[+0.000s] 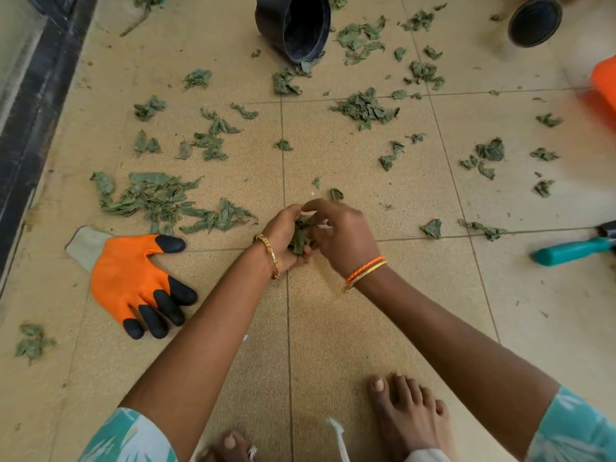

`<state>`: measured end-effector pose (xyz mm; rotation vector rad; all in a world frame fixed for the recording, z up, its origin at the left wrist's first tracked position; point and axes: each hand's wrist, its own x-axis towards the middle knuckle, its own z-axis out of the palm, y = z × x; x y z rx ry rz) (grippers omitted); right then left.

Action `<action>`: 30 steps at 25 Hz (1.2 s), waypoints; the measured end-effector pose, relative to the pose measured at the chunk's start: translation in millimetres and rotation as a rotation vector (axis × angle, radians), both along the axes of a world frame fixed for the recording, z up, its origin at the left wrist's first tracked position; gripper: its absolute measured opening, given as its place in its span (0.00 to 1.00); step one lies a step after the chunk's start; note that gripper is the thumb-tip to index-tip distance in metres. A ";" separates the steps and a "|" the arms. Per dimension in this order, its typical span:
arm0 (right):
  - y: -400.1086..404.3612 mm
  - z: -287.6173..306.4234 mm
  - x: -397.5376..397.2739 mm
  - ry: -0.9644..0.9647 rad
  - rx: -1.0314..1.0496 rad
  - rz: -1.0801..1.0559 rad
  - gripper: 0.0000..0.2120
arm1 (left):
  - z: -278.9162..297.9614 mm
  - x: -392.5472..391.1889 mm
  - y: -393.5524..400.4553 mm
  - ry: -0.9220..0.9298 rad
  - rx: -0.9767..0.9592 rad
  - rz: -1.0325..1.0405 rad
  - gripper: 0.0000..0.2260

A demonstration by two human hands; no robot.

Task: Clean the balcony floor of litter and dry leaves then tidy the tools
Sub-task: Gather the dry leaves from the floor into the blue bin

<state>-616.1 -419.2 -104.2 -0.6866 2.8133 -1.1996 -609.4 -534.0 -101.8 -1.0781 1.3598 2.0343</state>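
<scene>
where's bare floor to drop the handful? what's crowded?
Free: the tiles between the glove, the feet and the teal tool, right below the left hand and right hand. A smaller gap lies by the tile joint above the hands. Crowded: the leaf pile left, and scattered leaves up to the black pot.

Black plastic pot (pixel 293 26), lying on its side at top centre, mouth facing the viewer. Second dark round pot (pixel 535 21), top right, also tipped. Blurred orange object (pixel 605 83) at right edge. Dark window frame (pixel 31 105) along the left. Bare feet (pixel 411 420) at bottom.
</scene>
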 end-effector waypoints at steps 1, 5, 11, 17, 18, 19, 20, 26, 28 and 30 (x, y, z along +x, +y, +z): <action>-4.8 -0.1 3.1 0.018 0.059 -0.012 0.18 | 0.0 0.5 -0.3 0.001 -0.023 0.004 0.16; -1.8 7.1 0.4 -0.166 0.053 0.128 0.16 | -5.8 4.2 -10.0 -0.027 -0.102 0.004 0.13; 15.2 -12.3 -65.0 -0.188 0.280 0.193 0.27 | 0.2 3.6 -28.7 -0.062 -0.100 0.110 0.18; 19.5 -49.1 -55.5 0.098 0.375 0.317 0.17 | 1.3 8.6 -28.2 -0.039 -0.082 0.170 0.16; 22.8 -52.6 -47.7 0.165 0.323 0.285 0.14 | -0.2 9.7 -29.1 -0.046 -0.093 0.145 0.15; 25.2 -54.2 -40.5 0.208 0.285 0.258 0.11 | -1.6 10.4 -29.6 -0.052 -0.097 0.124 0.15; 26.2 -55.8 -35.6 0.233 0.271 0.240 0.10 | -3.6 10.6 -29.9 -0.051 -0.092 0.108 0.14; 17.1 -33.4 -31.4 0.112 0.066 0.105 0.07 | -2.3 11.3 -21.3 -0.027 0.014 0.052 0.17; 4.3 -17.3 -15.0 0.015 -0.089 0.075 0.07 | -3.5 11.9 -18.3 0.005 0.036 0.035 0.17; -12.2 -6.7 4.1 -0.071 -0.123 0.095 0.11 | -4.3 13.5 -16.3 0.036 0.023 0.017 0.14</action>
